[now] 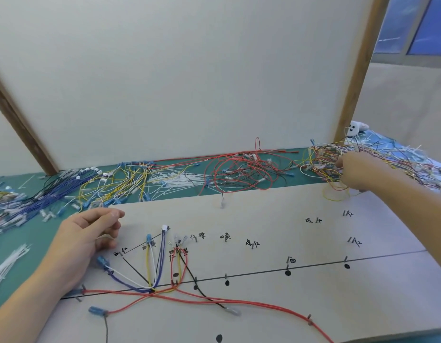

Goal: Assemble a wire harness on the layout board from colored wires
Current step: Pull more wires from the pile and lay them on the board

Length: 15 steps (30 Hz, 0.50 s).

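Note:
The white layout board (264, 219) lies in front of me, marked with black lines, dots, pegs and handwritten labels. Yellow, white, purple and red wires (162, 263) are routed on it near the left, and a long red wire (251, 303) trails toward the lower right. My left hand (88, 233) rests on the board's left corner with loosely curled fingers, holding nothing. My right hand (355, 169) reaches into a tangled pile of brown, red and yellow wires (323, 162) at the far right; its fingertips are buried among the strands, so any grip is hidden.
Piles of blue (41, 194), yellow (120, 181) and red wires (239, 172) lie along the green mat behind the board. White cable ties (170, 180) lie mid-row and at the left edge (6, 263). An upright white panel (189, 70) closes the back.

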Motion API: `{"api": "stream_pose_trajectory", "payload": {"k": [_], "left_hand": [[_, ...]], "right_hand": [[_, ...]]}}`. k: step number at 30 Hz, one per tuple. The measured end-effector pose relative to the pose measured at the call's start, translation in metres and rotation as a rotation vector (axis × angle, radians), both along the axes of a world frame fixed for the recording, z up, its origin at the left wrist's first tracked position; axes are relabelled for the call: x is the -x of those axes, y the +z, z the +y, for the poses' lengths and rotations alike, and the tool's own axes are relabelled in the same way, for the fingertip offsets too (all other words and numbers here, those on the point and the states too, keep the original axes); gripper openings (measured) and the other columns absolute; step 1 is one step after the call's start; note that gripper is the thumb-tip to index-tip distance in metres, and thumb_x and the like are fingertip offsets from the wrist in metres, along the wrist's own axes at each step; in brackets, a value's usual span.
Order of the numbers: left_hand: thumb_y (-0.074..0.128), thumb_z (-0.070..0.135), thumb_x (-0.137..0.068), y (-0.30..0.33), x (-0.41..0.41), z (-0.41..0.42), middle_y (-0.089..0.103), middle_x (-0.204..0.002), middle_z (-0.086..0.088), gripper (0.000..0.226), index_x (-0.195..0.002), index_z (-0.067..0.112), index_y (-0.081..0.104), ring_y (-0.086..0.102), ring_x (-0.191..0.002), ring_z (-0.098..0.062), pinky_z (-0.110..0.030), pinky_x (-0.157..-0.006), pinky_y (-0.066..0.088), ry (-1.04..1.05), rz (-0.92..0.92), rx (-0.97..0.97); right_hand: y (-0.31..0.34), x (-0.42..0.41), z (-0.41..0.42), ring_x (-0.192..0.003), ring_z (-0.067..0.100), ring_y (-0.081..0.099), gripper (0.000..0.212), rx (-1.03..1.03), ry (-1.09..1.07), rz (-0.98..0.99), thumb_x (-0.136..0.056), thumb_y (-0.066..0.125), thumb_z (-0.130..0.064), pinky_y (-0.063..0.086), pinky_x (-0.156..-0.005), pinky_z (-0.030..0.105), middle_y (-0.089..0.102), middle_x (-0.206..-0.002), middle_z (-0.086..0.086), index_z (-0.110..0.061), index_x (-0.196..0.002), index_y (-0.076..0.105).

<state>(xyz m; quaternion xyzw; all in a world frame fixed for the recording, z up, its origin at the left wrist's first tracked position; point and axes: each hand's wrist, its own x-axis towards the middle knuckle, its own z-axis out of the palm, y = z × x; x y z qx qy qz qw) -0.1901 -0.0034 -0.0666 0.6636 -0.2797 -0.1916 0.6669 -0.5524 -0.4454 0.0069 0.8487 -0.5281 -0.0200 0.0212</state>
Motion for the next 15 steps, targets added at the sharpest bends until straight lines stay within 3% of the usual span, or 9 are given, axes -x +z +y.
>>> {"api": "stream_pose_trajectory", "payload": {"k": [3, 10, 13, 15], "left_hand": [[0.074, 0.032, -0.077, -0.001, -0.001, 0.000, 0.067, -0.072, -0.006, 0.028, -0.096, 0.011, 0.080, 0.061, -0.060, -0.011, -0.022, -0.048, 0.053, 0.000, -0.004, 0.001], [0.074, 0.031, -0.078, -0.002, -0.002, 0.000, 0.066, -0.072, -0.007, 0.027, -0.095, 0.010, 0.079, 0.060, -0.060, -0.011, -0.021, -0.047, 0.052, -0.008, -0.003, 0.010], [0.074, 0.030, -0.077, -0.001, 0.001, -0.002, 0.066, -0.071, -0.007, 0.026, -0.093, 0.010, 0.080, 0.060, -0.059, -0.012, -0.022, -0.047, 0.052, -0.002, 0.003, 0.016], [0.073, 0.027, -0.080, -0.001, 0.002, -0.002, 0.065, -0.071, -0.007, 0.022, -0.092, 0.010, 0.080, 0.059, -0.058, -0.012, -0.022, -0.047, 0.051, 0.006, 0.008, 0.020]], "right_hand": [[-0.002, 0.000, 0.000, -0.096, 0.032, 0.066, 0.044, 0.067, 0.021, 0.046, -0.086, 0.052, 0.002, 0.058, -0.072, 0.036, 0.069, -0.115, 0.013, -0.016, -0.122, 0.069], [-0.001, -0.004, -0.001, -0.084, 0.034, 0.062, 0.017, 0.173, -0.003, -0.087, -0.085, 0.060, -0.010, 0.057, -0.072, 0.037, 0.062, -0.084, 0.010, -0.007, -0.098, 0.071], [-0.007, -0.021, 0.005, -0.103, 0.040, 0.060, 0.022, 0.272, 0.117, -0.283, -0.092, 0.061, -0.016, 0.053, -0.084, 0.042, 0.065, -0.108, 0.019, -0.009, -0.110, 0.072], [-0.012, -0.033, 0.008, -0.110, 0.040, 0.060, 0.027, 0.241, 0.200, -0.267, -0.096, 0.058, -0.016, 0.050, -0.088, 0.042, 0.065, -0.119, 0.020, -0.011, -0.120, 0.069]]}}
